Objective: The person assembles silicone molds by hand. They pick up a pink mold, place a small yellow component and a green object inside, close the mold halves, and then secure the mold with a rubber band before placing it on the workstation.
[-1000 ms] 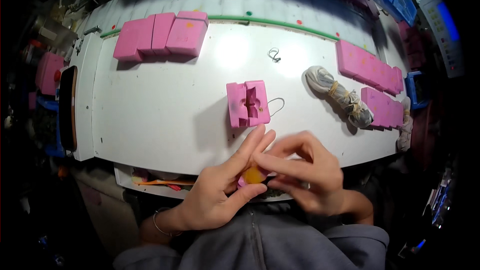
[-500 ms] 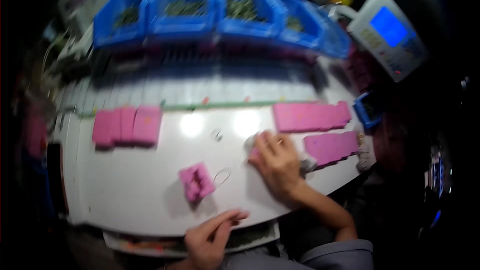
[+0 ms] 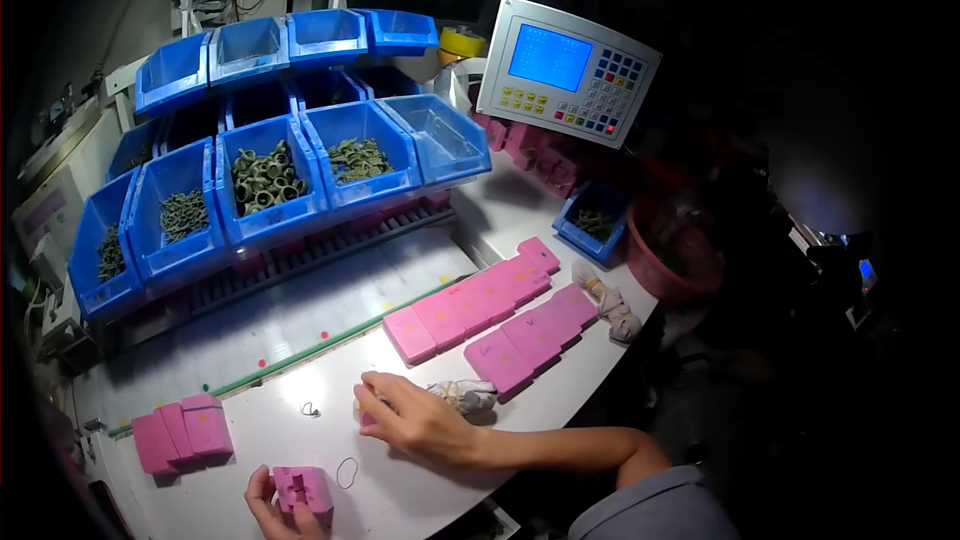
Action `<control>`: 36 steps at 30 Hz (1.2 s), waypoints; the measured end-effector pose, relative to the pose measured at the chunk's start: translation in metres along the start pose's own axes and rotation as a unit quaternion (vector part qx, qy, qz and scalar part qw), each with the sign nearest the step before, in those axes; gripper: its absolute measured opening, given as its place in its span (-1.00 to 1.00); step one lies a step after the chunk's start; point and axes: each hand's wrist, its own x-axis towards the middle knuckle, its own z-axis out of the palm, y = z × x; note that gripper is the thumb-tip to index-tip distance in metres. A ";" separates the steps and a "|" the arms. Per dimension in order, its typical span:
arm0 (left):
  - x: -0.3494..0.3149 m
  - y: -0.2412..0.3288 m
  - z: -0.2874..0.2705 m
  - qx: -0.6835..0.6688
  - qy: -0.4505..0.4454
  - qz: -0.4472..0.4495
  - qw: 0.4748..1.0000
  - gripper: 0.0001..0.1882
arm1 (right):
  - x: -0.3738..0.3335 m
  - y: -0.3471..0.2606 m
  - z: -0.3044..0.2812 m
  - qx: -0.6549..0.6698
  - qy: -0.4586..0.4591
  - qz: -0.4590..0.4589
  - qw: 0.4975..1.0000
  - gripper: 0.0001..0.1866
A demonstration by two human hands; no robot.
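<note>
My left hand (image 3: 272,512) holds a small pink mould block (image 3: 312,485) at the near left, fingers on its left side and thumb at its front. The block's upper face has a dark, irregular cavity. A thin loop of cord or rubber band (image 3: 347,472) lies just right of it. My right hand (image 3: 420,427) is low over the white table, its fingers curled down and closed around something mostly hidden, with a bit of pink and grey showing. Behind that hand lies a tied whitish cloth bundle (image 3: 468,396).
Pink blocks stand in a row (image 3: 465,305), a second row (image 3: 530,340) and a left group (image 3: 183,432). A small dark loop (image 3: 310,409) lies mid-table. Blue bins (image 3: 270,225) with greenish pieces stand behind. A control panel (image 3: 570,70), blue box (image 3: 590,225) and reddish basin (image 3: 675,260) are right.
The view has swung to the right. My left hand, apart from the mould block before, has moved onto it and taken hold. My right hand stays beside the cloth bundle.
</note>
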 end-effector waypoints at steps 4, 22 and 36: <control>0.007 -0.006 0.002 -0.082 -0.004 -0.020 0.996 -0.60 | -0.010 0.000 0.011 -0.100 -0.032 -0.028 0.994 -0.46; 0.001 -0.037 0.011 0.022 0.027 0.234 0.972 -0.38 | 0.066 -0.039 0.037 0.365 -0.237 0.218 0.874 -0.71; 0.017 -0.018 -0.016 0.154 -0.141 0.187 0.960 0.14 | 0.012 -0.017 -0.040 0.001 -0.300 0.109 0.948 -0.36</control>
